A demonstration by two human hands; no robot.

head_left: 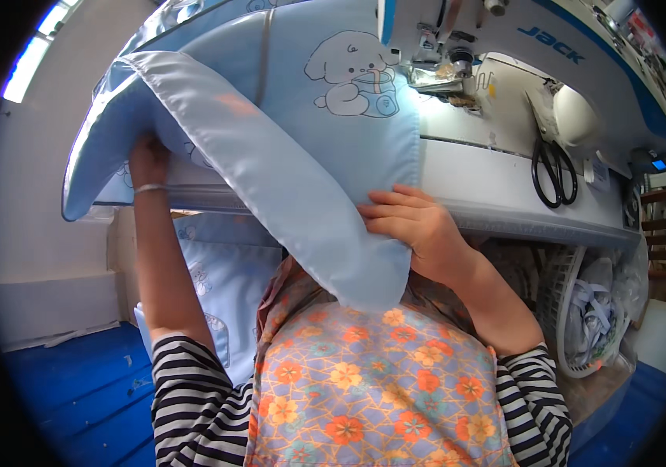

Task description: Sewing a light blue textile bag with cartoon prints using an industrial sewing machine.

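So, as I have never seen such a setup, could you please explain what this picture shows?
There is no robot here: a head-worn wide camera looks down at a person's own bare hands, and its lens bends straight edges. A light blue cloth with cartoon animals lies on the table, one long flap hanging over the front edge. The left hand reaches beneath the cloth; its fingers are hidden, so its grip is unclear. The right hand rests with fingers spread on the cloth. The big machine at upper right is a sewing machine; black-handled scissors lie beside it.
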